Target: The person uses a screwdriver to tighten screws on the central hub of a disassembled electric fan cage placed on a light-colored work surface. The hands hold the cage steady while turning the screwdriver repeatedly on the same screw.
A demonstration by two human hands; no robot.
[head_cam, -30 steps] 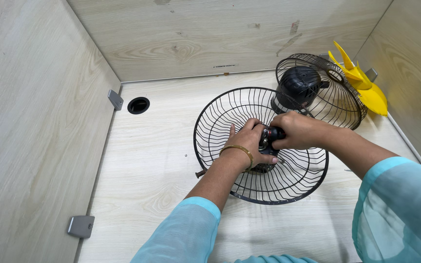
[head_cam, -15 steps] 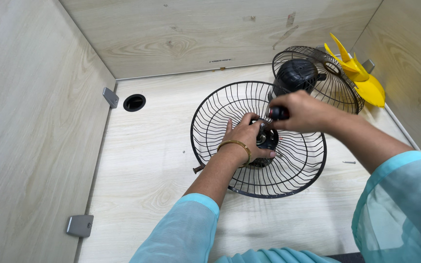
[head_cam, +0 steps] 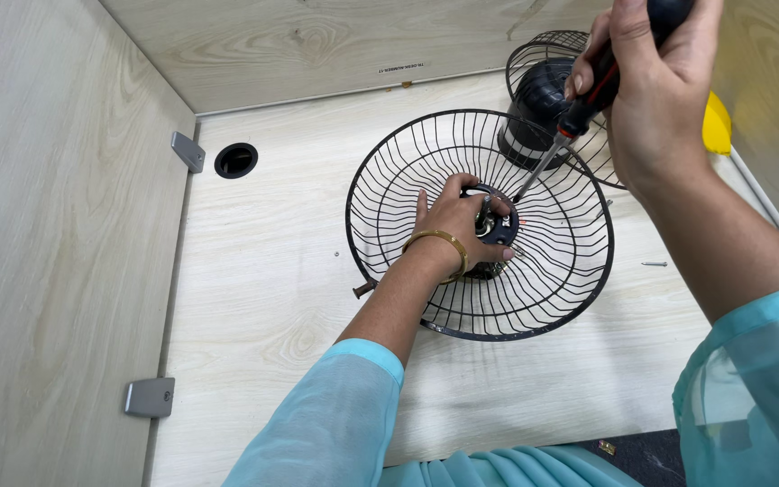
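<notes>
Gripping screwdriver (head_cam: 579,113) above wire guard's (head_cam: 380,171) hub, right hand (head_cam: 655,90) near wall.

Two fan guards (head_cam: 480,271), one screwdriver (head_cam: 579,113), one screw (head_cam: 654,264)

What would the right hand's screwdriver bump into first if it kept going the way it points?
Most likely the dark hub at the middle of the wire fan guard, which the left hand steadies. The right hand aims the screwdriver there; depth is unclear.
</notes>
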